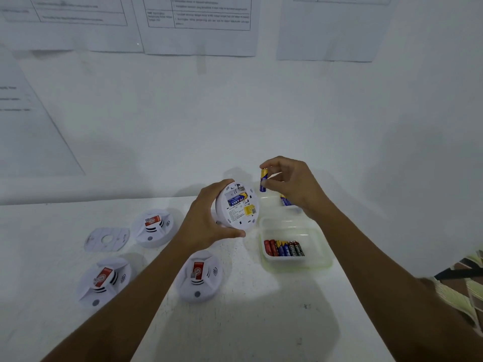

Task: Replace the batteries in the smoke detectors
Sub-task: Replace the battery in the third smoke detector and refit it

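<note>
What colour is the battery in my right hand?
Blue with a yellow band, clearest in the head view, where the right hand pinches the battery.

White printed paper sheets (198, 24) with ruled tables hung on the pale painted wall (261, 113) behind the white tabletop (251, 322). A patterned cream-and-brown woven cloth (470, 296) showed at the right edge.

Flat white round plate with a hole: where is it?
Head view: the plate lies left on the white table, beside the rear red-labelled smoke detector.
</note>
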